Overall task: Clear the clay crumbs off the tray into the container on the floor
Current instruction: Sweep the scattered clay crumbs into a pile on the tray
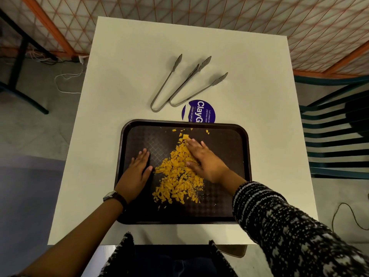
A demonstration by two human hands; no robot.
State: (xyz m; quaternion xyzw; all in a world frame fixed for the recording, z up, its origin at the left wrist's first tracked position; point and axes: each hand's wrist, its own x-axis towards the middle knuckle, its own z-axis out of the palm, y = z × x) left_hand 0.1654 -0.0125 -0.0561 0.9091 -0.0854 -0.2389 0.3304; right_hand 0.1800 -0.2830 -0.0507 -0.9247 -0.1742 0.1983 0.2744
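Currently your left hand [137, 166] is lying flat, grip released, on the tray [229, 196]; the clay crumbs [175, 174] are heaping mid-tray; your right hand [205, 158] is pressing them, also released. Rake inward, collecting far strays; no container is showing.

Dim overhead light; edges bowed, corners dark.

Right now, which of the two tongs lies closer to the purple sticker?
The right-hand tongs: their closed bend almost reaches the purple sticker. The left tongs lie farther off.
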